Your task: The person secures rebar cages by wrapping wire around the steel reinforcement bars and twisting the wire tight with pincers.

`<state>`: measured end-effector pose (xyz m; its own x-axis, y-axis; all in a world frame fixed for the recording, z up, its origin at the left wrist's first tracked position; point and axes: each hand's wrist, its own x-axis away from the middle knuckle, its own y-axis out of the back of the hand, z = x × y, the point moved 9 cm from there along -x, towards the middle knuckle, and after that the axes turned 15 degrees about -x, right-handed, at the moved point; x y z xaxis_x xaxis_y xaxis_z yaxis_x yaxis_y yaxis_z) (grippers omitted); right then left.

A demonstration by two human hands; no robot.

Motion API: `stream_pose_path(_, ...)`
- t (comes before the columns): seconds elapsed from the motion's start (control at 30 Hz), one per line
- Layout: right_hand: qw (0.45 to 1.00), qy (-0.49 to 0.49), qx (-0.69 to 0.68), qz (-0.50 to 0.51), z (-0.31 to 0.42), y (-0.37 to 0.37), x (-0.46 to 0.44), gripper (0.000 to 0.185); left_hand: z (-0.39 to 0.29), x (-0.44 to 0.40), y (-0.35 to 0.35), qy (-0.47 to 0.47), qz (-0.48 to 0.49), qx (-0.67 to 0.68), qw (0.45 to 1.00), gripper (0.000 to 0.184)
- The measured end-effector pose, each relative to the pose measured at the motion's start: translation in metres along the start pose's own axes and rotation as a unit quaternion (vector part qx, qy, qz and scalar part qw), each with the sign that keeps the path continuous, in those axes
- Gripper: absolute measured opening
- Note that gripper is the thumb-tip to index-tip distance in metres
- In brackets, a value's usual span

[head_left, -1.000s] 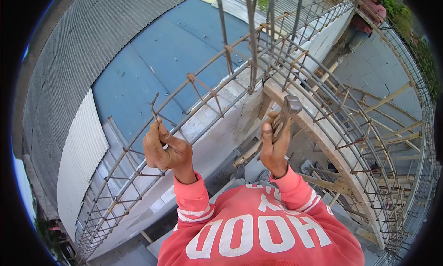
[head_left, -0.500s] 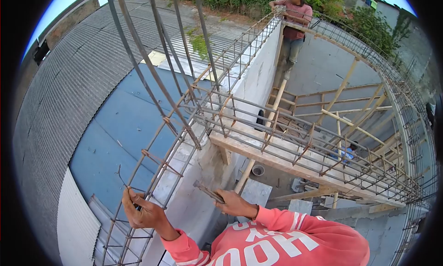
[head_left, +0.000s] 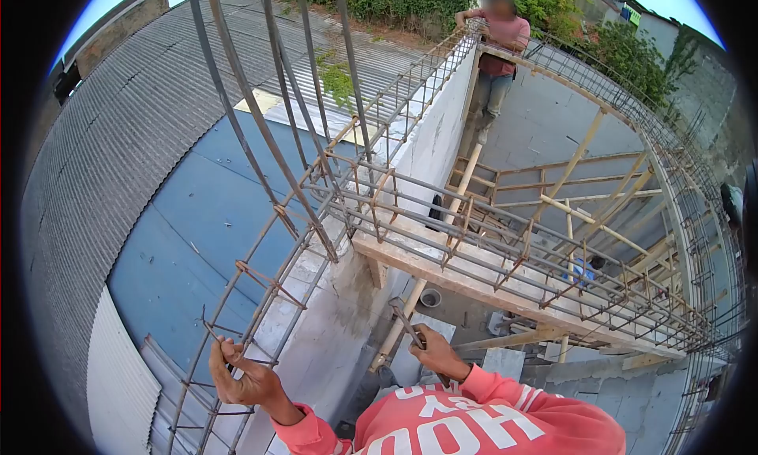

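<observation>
My left hand is at the rebar cage along the wall top, its fingers and thumb pinched together. A thin tie wire sticks up at the fingertips, by the cage's outer bar; how much of it lies in the grip is hidden. My right hand is closed around the handles of steel pincers, over the inner side of the wall. The pincers' head points up and left, apart from the cage.
Tall vertical bars rise at the corner. Another cage runs right above a timber form board. A person stands at the far wall corner, and another in blue is below. Corrugated roofing lies left.
My right hand has moved right and slightly toward me with the pincers, whose head now points more steeply upward. The wire at my left fingertips now sits lower, against the cage bar.
</observation>
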<state>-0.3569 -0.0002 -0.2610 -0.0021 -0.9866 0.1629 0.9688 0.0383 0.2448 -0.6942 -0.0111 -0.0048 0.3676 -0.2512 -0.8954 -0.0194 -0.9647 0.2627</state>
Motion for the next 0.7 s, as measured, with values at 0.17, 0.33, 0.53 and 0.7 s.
stream_pose_path(0.17,0.987,-0.108,-0.117,0.016,-0.013,-0.004,0.010,0.039,0.004,0.002,-0.002,0.015,0.004,0.015,1.000,0.018)
stream_pose_path(0.33,1.000,-0.019,0.017,-0.003,0.005,-0.005,0.004,0.032,0.007,0.008,-0.001,-0.017,-0.028,0.026,0.999,0.019)
stream_pose_path(0.53,0.999,0.023,-0.030,-0.015,0.056,-0.012,-0.006,0.024,0.000,0.009,0.003,-0.073,-0.103,-0.005,0.992,0.018)
stream_pose_path(0.7,0.994,0.085,0.024,-0.070,0.110,0.004,-0.011,0.022,-0.002,0.006,0.003,-0.103,-0.133,0.001,0.986,0.018)
